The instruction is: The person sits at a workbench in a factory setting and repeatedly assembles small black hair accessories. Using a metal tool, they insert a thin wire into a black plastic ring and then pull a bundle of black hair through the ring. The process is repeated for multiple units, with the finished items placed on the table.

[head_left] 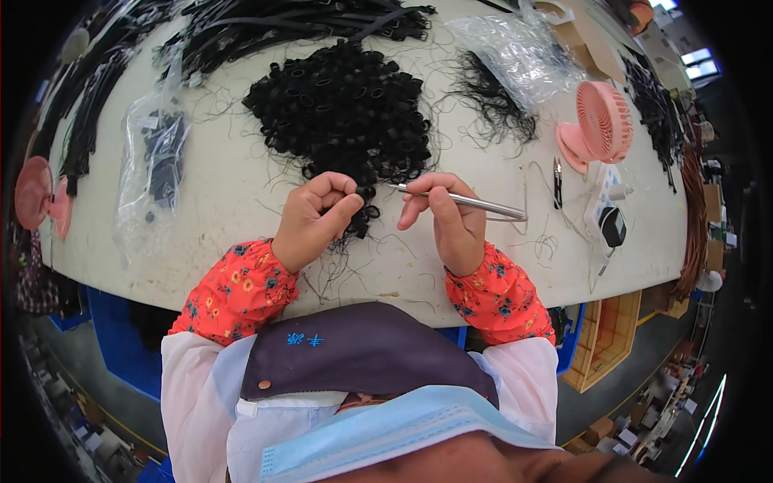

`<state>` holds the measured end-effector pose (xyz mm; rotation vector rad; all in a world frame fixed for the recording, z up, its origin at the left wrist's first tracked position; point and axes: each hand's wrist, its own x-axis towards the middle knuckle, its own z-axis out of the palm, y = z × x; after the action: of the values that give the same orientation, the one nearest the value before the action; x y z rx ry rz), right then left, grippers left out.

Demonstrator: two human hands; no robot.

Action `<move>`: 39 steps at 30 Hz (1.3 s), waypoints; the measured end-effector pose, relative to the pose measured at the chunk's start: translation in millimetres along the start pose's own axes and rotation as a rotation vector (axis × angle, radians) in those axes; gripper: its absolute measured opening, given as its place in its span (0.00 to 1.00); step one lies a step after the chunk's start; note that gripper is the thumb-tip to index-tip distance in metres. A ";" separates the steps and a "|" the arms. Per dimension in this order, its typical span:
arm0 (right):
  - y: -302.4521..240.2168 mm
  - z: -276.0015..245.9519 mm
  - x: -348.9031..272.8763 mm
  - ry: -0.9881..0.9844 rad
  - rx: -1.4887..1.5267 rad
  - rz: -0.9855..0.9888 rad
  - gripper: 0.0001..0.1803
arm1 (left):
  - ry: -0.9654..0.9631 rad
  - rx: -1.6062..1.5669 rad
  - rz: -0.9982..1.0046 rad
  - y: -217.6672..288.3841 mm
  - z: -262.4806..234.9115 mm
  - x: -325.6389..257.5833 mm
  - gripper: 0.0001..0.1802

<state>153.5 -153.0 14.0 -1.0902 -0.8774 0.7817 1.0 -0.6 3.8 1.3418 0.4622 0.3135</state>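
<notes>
While the left hand [312, 219] pinches a small black ring [357, 193] off the near edge of the black ring pile [346, 113], the right hand [447, 221] is clamped on a metal tweezer tool [463, 201], its tip pointing at that pinch. Both grips closed: left thumb and forefinger together on the ring, right fingers wrapped on the tool shaft. I can't tell whether the tool tips are apart or together; too small.

My read on doing this well: keep the left pinch steady and low over the tabletop [233, 185], bring the tool tip in level from the right, and keep the ring's opening turned toward it. Short wrist moves only; forearms in the red floral sleeves [241, 286] braced near the table's near edge.

Room around the grips:
- Ahead of the left grip: ring pile touching or almost touching the knuckles. No room forward.
- Between the grips: narrow gap, bare tabletop with loose black threads.
- Right of the tool's rear end: small black snips [557, 183] near, then a pink desk fan [600, 125] and a white charger block [613, 211]. Swing right is limited.
- Left of the left grip: open tabletop, then a clear bag with dark parts [157, 157], well apart.
- Behind both grips: the table's near edge, close under the wrists. Dropped rings could roll off there.
</notes>
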 end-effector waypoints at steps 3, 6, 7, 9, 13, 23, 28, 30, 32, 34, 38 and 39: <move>0.8 0.5 -2.2 -0.031 -0.050 0.034 0.16 | 0.006 -0.022 -0.009 -3.3 0.5 0.0 0.06; -0.5 3.5 -2.5 -0.055 -0.073 0.059 0.16 | 0.001 -0.029 -0.024 -4.2 0.4 -1.3 0.07; -0.4 4.0 -3.0 -0.060 -0.073 0.069 0.16 | -0.003 -0.018 -0.022 -4.3 0.3 -1.0 0.07; -0.4 4.5 -3.3 -0.070 -0.079 0.084 0.16 | -0.009 -0.011 -0.018 -3.5 1.0 -1.4 0.07; 0.0 5.7 -2.8 -0.079 -0.083 0.096 0.16 | -0.011 -0.019 -0.014 -3.5 1.6 -1.5 0.07; 2.1 6.1 -1.2 -0.079 -0.095 0.086 0.16 | -0.017 -0.051 -0.025 -1.7 1.7 -2.0 0.08; 4.2 5.2 -1.2 -0.077 -0.079 0.066 0.17 | -0.018 -0.053 -0.043 -0.5 1.9 -2.3 0.07; 3.6 4.9 -1.4 -0.072 -0.071 0.047 0.16 | -0.023 -0.055 -0.046 -0.5 1.4 -2.0 0.07; 2.6 4.5 -1.4 -0.063 -0.067 0.016 0.16 | -0.030 -0.057 -0.044 -0.4 0.1 -1.3 0.07; 3.5 1.1 -1.1 -0.047 -0.079 -0.026 0.16 | -0.030 -0.069 -0.037 0.0 -2.2 1.6 0.06; 7.3 -2.5 2.7 0.012 -0.101 -0.101 0.15 | 0.013 -0.227 -0.023 5.6 -9.9 6.7 0.04; 6.5 -0.2 2.5 0.032 -0.132 -0.057 0.13 | 0.038 -0.212 -0.010 4.7 -12.7 8.0 0.04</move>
<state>154.1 -149.1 8.2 -1.1854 -0.9388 0.6649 2.0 15.0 5.3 1.1284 0.4543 0.3696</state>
